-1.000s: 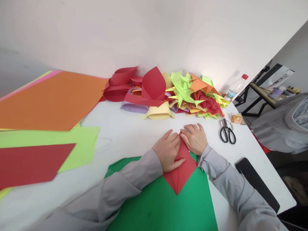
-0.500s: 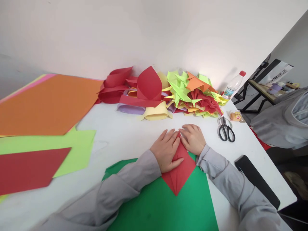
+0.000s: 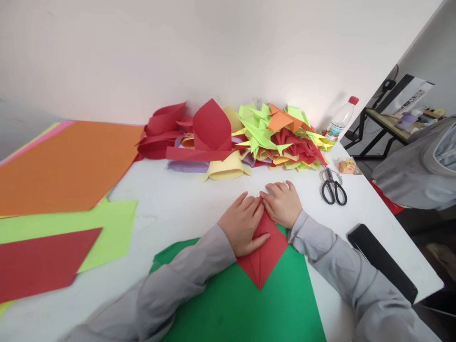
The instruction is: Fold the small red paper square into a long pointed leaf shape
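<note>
A kite-shaped piece of folded red paper (image 3: 266, 254) lies on a green sheet (image 3: 263, 308), with creases running to its near point. My left hand (image 3: 244, 225) rests over the left side of the paper. Its fingers bend in at the far tip, and its thumb presses across the middle. At that same tip my right hand (image 3: 283, 204) pinches the paper from the right, thumb and index fingertips close to my left fingers. Both hands partly hide the tip.
Behind my hands are red paper cones (image 3: 213, 126) and a heap of folded paper stars (image 3: 267, 133). Large orange sheets (image 3: 71, 166) lie left. To the right are scissors (image 3: 334, 189), a bottle (image 3: 340, 121), a wrapped snack (image 3: 347, 166) and a black phone-like slab (image 3: 383, 263).
My left fingers have bent in more at the far tip, and my right fingertips have drawn closer onto it. The view has shifted slightly; the red paper stays in place.
</note>
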The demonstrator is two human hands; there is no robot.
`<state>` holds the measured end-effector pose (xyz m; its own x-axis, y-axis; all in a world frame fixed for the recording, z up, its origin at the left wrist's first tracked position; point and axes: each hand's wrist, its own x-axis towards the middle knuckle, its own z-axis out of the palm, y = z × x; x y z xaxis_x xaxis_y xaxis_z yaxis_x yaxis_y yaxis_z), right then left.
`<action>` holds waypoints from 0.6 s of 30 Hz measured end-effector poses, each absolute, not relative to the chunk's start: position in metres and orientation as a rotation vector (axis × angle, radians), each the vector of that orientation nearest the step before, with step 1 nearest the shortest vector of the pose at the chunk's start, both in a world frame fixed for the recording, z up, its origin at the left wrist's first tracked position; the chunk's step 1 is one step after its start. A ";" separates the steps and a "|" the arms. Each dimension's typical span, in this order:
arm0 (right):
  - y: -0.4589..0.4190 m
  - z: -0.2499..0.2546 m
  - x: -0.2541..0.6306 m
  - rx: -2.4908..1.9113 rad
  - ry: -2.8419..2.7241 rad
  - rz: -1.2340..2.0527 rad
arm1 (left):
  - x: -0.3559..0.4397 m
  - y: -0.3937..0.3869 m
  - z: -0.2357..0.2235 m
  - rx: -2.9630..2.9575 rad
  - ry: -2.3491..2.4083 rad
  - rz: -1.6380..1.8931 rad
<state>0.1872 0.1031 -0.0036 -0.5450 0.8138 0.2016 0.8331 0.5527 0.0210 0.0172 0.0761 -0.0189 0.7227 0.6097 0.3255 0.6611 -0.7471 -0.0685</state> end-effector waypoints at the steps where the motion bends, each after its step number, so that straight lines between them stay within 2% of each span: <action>1: 0.103 -0.003 0.187 -1.402 -2.614 -0.172 | 0.017 0.075 -0.019 -2.731 -1.013 -0.441; 18: 0.105 -0.011 0.191 -1.371 -2.566 -0.171 | 0.007 0.010 -0.012 -2.549 -0.931 -0.550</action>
